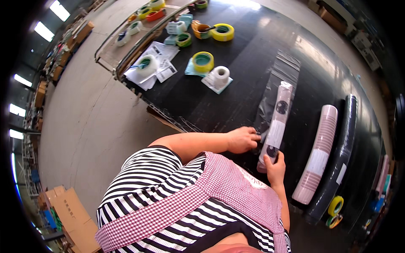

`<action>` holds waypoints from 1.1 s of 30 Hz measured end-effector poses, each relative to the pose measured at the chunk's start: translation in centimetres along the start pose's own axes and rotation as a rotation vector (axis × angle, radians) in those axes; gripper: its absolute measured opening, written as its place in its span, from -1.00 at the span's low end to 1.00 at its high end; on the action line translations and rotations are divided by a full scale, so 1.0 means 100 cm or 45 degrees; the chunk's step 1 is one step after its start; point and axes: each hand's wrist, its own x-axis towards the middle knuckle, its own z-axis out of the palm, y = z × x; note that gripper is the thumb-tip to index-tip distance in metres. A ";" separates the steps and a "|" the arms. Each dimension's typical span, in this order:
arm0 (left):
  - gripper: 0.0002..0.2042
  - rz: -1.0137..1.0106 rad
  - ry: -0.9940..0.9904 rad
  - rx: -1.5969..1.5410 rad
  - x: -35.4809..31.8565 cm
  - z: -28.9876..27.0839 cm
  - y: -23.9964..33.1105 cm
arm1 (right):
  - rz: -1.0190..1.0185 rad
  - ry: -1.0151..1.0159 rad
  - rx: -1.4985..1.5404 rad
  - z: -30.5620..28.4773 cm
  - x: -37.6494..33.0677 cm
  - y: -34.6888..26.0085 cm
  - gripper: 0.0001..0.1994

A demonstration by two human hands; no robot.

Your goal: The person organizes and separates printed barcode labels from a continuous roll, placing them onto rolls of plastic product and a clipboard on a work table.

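1. the left hand [242, 140] sits at the centre of the frame, its fingers curled together and pinching the edge of a clear plastic sleeve [276, 84] just beside a long pinkish roll [276, 126].
2. the right hand [275, 168] lies just below it, right of centre, with the fingers wrapped round the near end of the same roll, thumb on top.
3. this roll lies on the black tabletop [236, 101], running from the hands up toward the centre right; it carries a white label and dark round marks, and the clear sleeve stretches out past its far end.
4. to the right, a second, longer pink roll [318, 154] with a white label lies apart from the first, and a long black roll [341, 160] lies just beside that one.
5. at the lower right, two yellow tape rolls [335, 206] rest near the end of the black roll.
6. in the upper middle of the frame stand a white tape roll [219, 76] and a yellow-green tape roll [203, 61], with more tape rolls behind them.
7. white papers [158, 63] lie at the upper left edge of the tabletop.
8. cardboard boxes [71, 211] sit on the floor at the lower left.
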 end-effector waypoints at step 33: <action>-0.73 -1.794 1.100 -1.017 -0.306 -0.338 -0.554 | -0.891 -0.389 -0.217 0.327 0.299 -0.392 -0.65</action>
